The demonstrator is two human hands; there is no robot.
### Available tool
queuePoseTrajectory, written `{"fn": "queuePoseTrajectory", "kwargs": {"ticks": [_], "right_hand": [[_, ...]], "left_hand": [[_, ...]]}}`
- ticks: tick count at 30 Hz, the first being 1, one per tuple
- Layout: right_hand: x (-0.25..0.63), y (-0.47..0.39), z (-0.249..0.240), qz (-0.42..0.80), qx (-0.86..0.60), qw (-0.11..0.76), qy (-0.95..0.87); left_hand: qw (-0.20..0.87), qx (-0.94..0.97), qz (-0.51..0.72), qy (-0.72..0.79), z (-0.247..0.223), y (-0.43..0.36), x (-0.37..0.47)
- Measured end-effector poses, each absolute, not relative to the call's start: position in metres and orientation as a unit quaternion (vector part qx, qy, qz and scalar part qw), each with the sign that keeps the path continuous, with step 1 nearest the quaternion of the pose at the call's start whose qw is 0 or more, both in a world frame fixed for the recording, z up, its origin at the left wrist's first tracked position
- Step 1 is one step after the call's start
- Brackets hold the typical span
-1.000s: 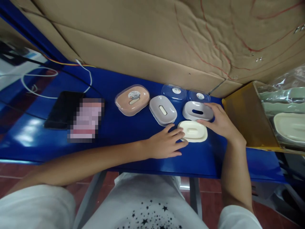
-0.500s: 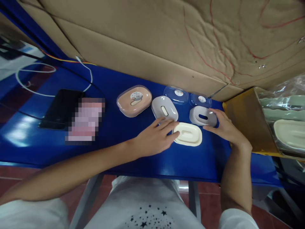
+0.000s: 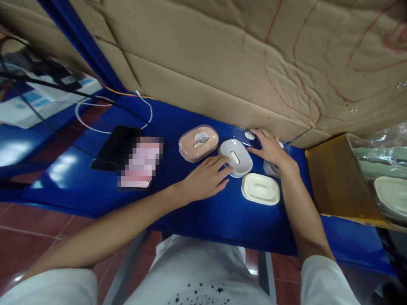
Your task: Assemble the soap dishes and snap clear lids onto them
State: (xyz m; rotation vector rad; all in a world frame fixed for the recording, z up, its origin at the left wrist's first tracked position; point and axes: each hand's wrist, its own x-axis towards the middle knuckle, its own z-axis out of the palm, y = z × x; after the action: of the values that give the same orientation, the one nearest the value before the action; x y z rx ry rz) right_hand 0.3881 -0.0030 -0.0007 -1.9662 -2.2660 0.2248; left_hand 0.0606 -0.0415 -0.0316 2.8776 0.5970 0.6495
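My left hand [image 3: 208,178], fingers spread, rests its fingertips at the left edge of a grey oval soap box [image 3: 239,167] with a white slot piece in its top. At the back, my right hand [image 3: 270,146] has its thumb and fingers around the right end of a clear plastic lid [image 3: 240,134] with a round label. A second grey piece [image 3: 269,168] lies under my right wrist, mostly hidden. In front is a cream oval dish [image 3: 260,189]. To the left sits a pink soap box [image 3: 199,144] under a clear labelled cover.
A phone [image 3: 143,163] with a blurred screen overlaps a black flat device [image 3: 112,148] on the left, near a white cable [image 3: 151,112]. A cardboard wall [image 3: 206,63] closes the back. At right stands an open carton [image 3: 330,178] holding wrapped green and cream pieces.
My right hand has left the second grey piece and moved left to the clear lid. My left hand has drawn away from the cream dish. The view has shifted.
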Motion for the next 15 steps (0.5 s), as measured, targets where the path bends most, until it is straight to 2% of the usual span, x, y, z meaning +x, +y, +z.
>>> {"fn": "queuePoseTrajectory", "kwargs": {"ticks": [9,15], "right_hand": [[0.401,-0.017,-0.008,0.055,-0.656,0.072,-0.749],[0.389,-0.037,0.016,0.031,-0.647,0.192,-0.737]], "left_hand": [[0.083,0.967,0.179,0.161,-0.03,-0.046,0.057],[0.088,0.969,0.185,0.137,-0.035,-0.042,0.059]]}}
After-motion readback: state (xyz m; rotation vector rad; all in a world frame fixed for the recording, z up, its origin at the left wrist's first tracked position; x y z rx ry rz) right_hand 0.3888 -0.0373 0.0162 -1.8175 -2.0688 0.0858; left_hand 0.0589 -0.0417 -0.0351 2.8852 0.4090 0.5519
